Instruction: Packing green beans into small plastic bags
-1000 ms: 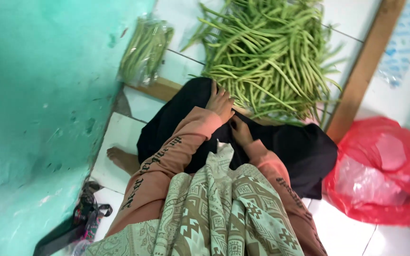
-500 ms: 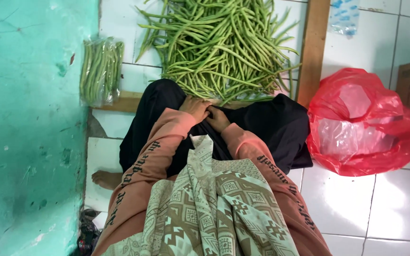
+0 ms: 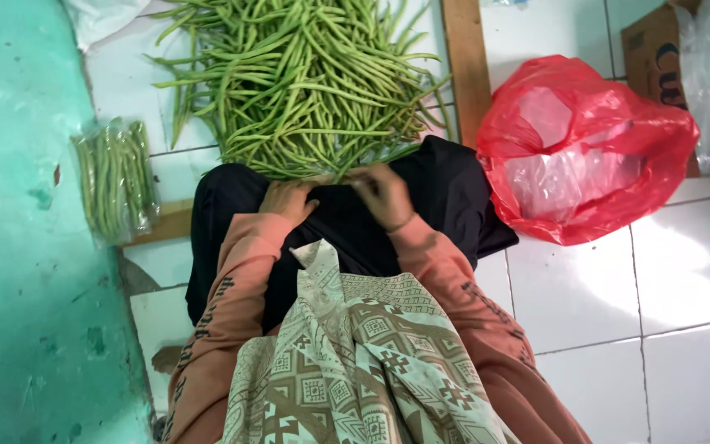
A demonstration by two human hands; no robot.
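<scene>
Green long beans (image 3: 306,82) lay heaped on the tiles just beyond the black lap (image 3: 347,222). Left hand (image 3: 288,197) and right hand (image 3: 384,193) rested at the heap's near edge, fingers curled; whether they gripped pods I couldn't tell. Light, bendy, snappable pods probably wanted gathering mid-length.

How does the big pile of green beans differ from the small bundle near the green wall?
The pile of green beans lies loose and splayed on the white tiled floor; the small bundle is packed in clear plastic, its beans lined up side by side. The pile is far larger. The pile lies right by the left hand and right hand; the bundle lies apart, untouched. Both hold the same long green beans.
</scene>
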